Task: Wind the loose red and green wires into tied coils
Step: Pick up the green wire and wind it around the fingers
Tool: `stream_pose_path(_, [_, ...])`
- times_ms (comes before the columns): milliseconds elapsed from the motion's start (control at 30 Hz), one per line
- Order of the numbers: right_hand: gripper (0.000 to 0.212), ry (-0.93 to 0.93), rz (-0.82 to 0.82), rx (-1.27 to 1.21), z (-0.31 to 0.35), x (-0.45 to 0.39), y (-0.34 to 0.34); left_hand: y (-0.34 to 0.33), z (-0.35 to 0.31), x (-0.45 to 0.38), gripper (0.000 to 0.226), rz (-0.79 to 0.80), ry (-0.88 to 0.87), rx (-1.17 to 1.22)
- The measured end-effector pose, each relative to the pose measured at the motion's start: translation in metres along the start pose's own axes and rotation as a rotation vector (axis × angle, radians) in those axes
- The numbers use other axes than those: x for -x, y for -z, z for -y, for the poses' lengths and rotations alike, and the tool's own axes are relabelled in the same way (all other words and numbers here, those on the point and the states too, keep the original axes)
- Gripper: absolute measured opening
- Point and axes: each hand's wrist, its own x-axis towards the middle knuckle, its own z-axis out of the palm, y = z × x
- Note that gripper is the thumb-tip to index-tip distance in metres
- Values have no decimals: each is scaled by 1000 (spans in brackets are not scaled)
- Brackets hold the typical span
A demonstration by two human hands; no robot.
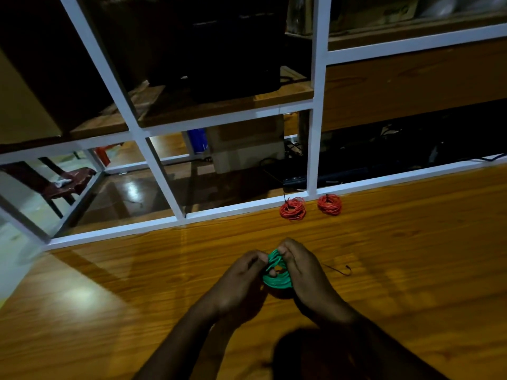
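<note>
- Left grip (241, 278) and right grip (303, 270) both pinch the green wire coil (277, 272), held just above the table (397, 256).
- A thin dark tie (338, 270) lies just right of the right grip.
- Two red wire coils (293, 209) sit at the table's far edge, against the white frame (312, 149).

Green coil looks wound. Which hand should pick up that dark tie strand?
Right hand, probably: the dark tie strand lies on the table just beside it, while the left hand sits across the green coil.

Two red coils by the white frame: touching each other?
Apart. The head view shows bare wooden table between the left red coil and the right red coil.
</note>
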Motion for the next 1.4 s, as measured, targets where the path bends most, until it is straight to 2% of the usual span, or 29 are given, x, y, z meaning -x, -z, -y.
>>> stream_pose_path(100, [23,6,6,21,-5,3,-3,-5,1,-1,35,25,8,-138])
stream_pose_path(200, [27,-26,14,-34,-4,5,-4,-20,1,2,32,-53,-3,-71])
stream_pose_path(400, [39,-304,69,-416,3,2,-4,-35,-2,8,23,-186,-167,-8])
stream_pose_path(500, [34,-308,76,-482,6,2,-1,-36,-1,7,25,-212,-181,64])
stream_pose_path(667, [30,-247,-18,-462,0,-4,4,-34,8,-4,25,-238,-171,113])
stream_pose_path(867, [42,-167,70,-185,-12,-1,0,-37,19,-16,22,-338,-176,56])
stream_pose_path(1000, [28,-174,24,-246,-18,0,7,-40,27,-19,25,-262,-142,66])
stream_pose_path(1133, [26,-205,15,-221,-36,6,11,-40,41,-27,30,-147,-46,128])
stream_pose_path(1233, [24,-190,-15,-198,-52,14,16,-44,47,-32,34,-69,-12,30])
stream_pose_path(1300, [33,-170,-8,-143,-62,18,22,-47,50,-37,47,-35,13,-74])
stream_pose_path(1400, [35,-175,-3,-118,-70,22,33,-49,62,-49,53,22,-29,-227])
